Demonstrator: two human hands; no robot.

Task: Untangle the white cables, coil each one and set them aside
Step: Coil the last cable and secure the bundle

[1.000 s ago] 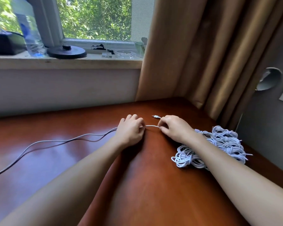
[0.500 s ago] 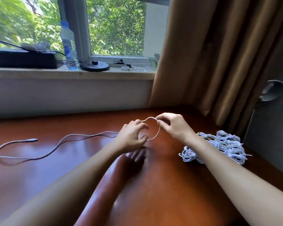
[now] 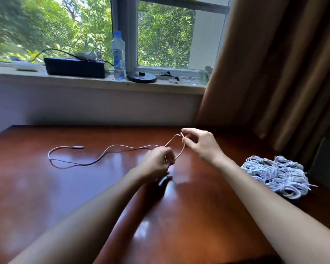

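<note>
One loose white cable [image 3: 111, 149] lies across the brown wooden table [image 3: 46, 187], its far plug end pointing right at the left-centre. My left hand [image 3: 158, 161] pinches the cable near the table's middle. My right hand [image 3: 200, 143] pinches the cable's near end a little higher and to the right, so a small loop arches between the two hands. A pile of coiled white cables [image 3: 276, 176] sits on the table at the right, beside my right forearm.
A window sill at the back carries a black box [image 3: 74, 68], a water bottle [image 3: 119, 56] and a round black base [image 3: 142, 77]. A brown curtain [image 3: 274, 63] hangs at the right behind the pile.
The straight stretch of cable between my hands has been bent into a loop, with my right hand lifted above the table. The trailing cable has slid in from the left.
</note>
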